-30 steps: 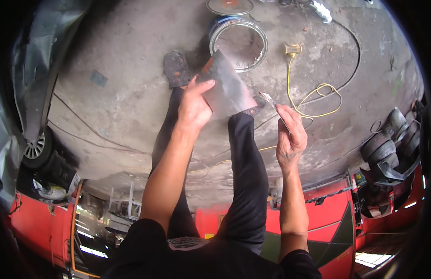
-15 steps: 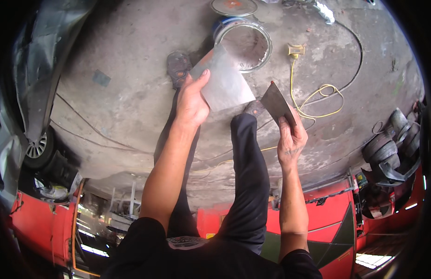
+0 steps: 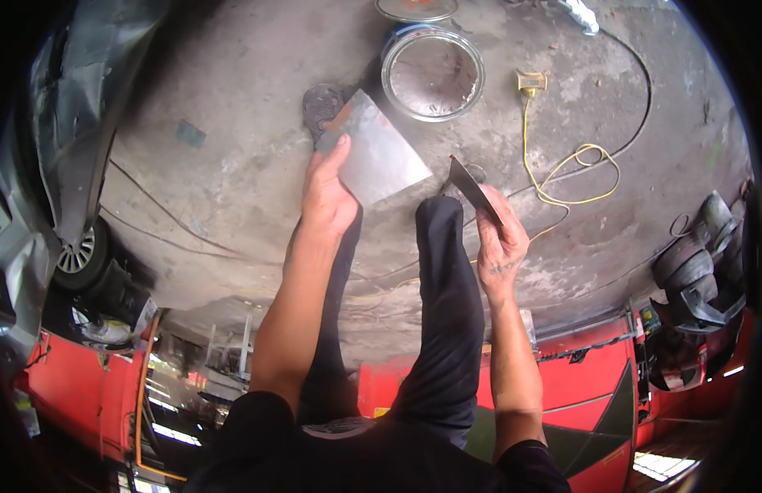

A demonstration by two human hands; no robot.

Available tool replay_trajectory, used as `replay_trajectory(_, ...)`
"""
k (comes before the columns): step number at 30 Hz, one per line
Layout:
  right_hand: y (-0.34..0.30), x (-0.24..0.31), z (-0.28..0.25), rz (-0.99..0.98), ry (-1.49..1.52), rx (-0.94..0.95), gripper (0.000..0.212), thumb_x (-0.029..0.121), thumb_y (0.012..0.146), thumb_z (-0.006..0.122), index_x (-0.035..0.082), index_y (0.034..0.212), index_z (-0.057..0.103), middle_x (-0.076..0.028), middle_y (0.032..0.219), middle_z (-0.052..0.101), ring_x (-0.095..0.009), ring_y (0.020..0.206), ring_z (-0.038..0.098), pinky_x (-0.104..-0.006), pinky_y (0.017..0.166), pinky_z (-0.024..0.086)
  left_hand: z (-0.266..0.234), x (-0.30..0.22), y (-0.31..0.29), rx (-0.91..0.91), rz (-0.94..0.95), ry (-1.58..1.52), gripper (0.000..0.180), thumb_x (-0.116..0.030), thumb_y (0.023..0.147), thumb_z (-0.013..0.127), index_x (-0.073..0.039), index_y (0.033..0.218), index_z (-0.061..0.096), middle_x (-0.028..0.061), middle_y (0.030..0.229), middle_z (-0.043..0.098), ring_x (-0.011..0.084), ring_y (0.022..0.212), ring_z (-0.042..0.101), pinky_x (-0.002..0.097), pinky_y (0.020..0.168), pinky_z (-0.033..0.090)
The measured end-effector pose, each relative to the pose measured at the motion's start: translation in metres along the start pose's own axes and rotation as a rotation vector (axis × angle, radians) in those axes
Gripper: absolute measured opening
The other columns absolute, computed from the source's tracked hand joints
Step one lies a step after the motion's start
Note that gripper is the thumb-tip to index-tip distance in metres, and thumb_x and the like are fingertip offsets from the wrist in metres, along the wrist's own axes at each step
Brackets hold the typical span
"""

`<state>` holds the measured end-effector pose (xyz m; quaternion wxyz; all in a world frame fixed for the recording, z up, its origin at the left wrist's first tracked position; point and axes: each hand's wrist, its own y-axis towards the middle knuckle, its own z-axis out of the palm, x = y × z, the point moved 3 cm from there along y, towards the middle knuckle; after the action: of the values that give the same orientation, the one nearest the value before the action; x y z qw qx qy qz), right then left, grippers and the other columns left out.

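Head view looks down past dark trouser legs onto a stained concrete floor (image 3: pixel 233 189). The left hand (image 3: pixel 330 193) holds a flat grey metal plate (image 3: pixel 379 156), thumb laid across its near corner and fingers hidden beneath; the grip is closed on that corner alone, so most of the sheet juts away from the hand, up and to the right, with its long axis running on that same diagonal. The right hand (image 3: pixel 500 238) is closed round the lower end of a narrow dark scraper blade (image 3: pixel 471 185), which is seen almost edge-on and slants up and to the left, its tip aimed at the plate's right corner. Tip and corner stand near each other but apart, with a strip of floor showing between them. The plate lies left of the blade, and the right hand is the one that carries the blade toward it.

Just beyond the plate's far edge stands an open round tin (image 3: pixel 432 72), with its loose lid (image 3: pixel 416 8) farther off still. Right of the plate a yellow cable (image 3: pixel 562 168) coils across the floor. Well to the plate's left are a car's grey body and wheel (image 3: pixel 73 251).
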<state>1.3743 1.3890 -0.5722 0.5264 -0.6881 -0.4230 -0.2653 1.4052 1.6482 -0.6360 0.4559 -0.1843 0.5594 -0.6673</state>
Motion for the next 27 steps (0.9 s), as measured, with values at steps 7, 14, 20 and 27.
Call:
replay_trajectory(7,0.009,0.010,-0.002,-0.310,-0.249,0.014,0.045,-0.009,0.079,0.064,0.007,0.120,0.075,-0.016,0.121,0.070,-0.035,0.109,0.066,-0.0404,0.094,0.051,0.028,0.024,0.009,0.232,-0.177,-0.022,0.051,-0.019,0.107,0.057,-0.008,0.155,0.045,0.0072,0.144,0.059,0.0207,0.131,0.058,0.0402,0.112,0.046)
replay_trajectory(14,0.009,0.019,0.002,-0.537,-0.498,-0.046,0.048,0.000,0.069,0.069,0.012,0.115,0.078,-0.015,0.122,0.069,-0.035,0.108,0.064,-0.0434,0.091,0.051,0.026,0.029,0.017,0.197,-0.184,-0.056,0.045,-0.021,0.104,0.062,0.001,0.143,0.054,0.0143,0.133,0.067,0.0255,0.120,0.067,0.0420,0.105,0.053)
replay_trajectory(20,0.008,0.021,0.000,-0.546,-0.513,-0.060,0.046,0.002,0.070,0.071,0.012,0.113,0.079,-0.017,0.121,0.069,-0.034,0.106,0.065,-0.0426,0.089,0.051,0.017,0.030,0.022,0.147,-0.216,0.006,0.052,-0.024,0.107,0.056,-0.008,0.155,0.045,0.0085,0.143,0.061,0.0217,0.128,0.060,0.0405,0.109,0.049)
replay_trajectory(27,0.006,0.018,0.002,-0.548,-0.531,-0.066,0.050,0.000,0.069,0.070,0.014,0.117,0.078,-0.016,0.120,0.069,-0.035,0.106,0.065,-0.0430,0.089,0.052,0.023,0.031,0.022,0.146,-0.185,0.047,0.047,-0.022,0.107,0.055,-0.005,0.151,0.049,0.0101,0.141,0.062,0.0228,0.126,0.063,0.0403,0.108,0.050)
